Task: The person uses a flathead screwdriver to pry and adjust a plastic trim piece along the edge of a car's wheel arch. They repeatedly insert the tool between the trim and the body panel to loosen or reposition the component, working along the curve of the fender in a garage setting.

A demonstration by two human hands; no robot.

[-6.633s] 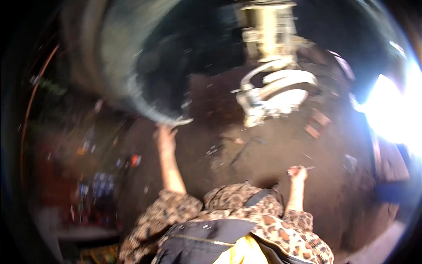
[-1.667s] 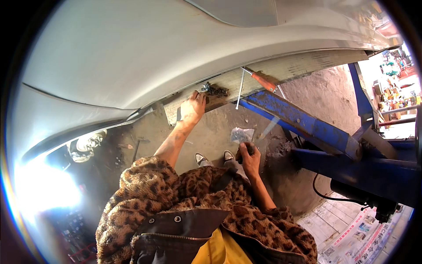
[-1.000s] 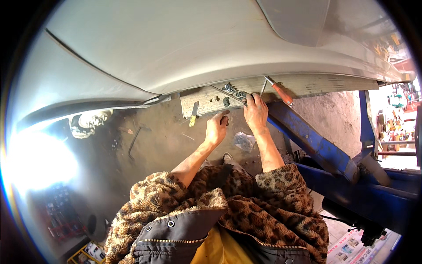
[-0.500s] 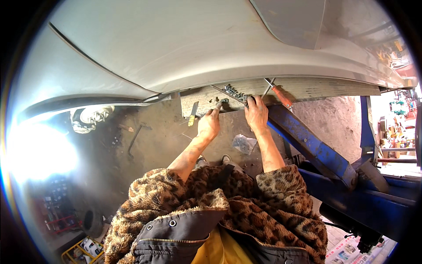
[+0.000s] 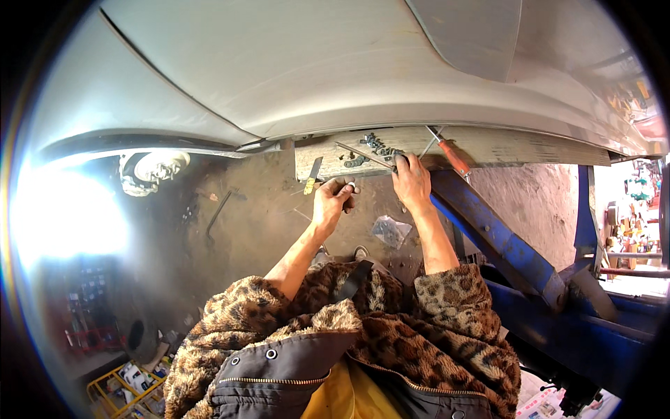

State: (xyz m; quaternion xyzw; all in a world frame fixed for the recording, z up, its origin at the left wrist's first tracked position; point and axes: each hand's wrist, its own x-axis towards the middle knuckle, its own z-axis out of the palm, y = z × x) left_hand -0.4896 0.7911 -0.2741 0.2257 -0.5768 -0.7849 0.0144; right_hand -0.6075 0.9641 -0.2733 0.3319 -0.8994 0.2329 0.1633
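My left hand (image 5: pixel 333 204) is raised in front of the wooden board (image 5: pixel 516 146), fingers pinched round a small pale-ended piece (image 5: pixel 351 186) whose kind I cannot make out. My right hand (image 5: pixel 412 183) rests at the board's near edge, closed on the dark end of a tool with a thin metal shaft (image 5: pixel 363 153). That shaft points left across the wood. Small dark metal fasteners (image 5: pixel 378 145) lie in a cluster behind it, with a few more dark pieces (image 5: pixel 355 161) nearer the edge. Left of these is a yellow-handled blade (image 5: pixel 313 174).
A red-handled tool (image 5: pixel 453 157) leans beside the right hand. The grey car body (image 5: pixel 314 70) overhangs the board. A blue lift arm (image 5: pixel 495 234) runs down at right. A clear plastic bag (image 5: pixel 391 231) and a dark bent bar (image 5: pixel 218 213) lie on the floor.
My left hand has drawn back from the board with the small piece between its fingers. My right hand has stayed on the tool. The view has shifted slightly.
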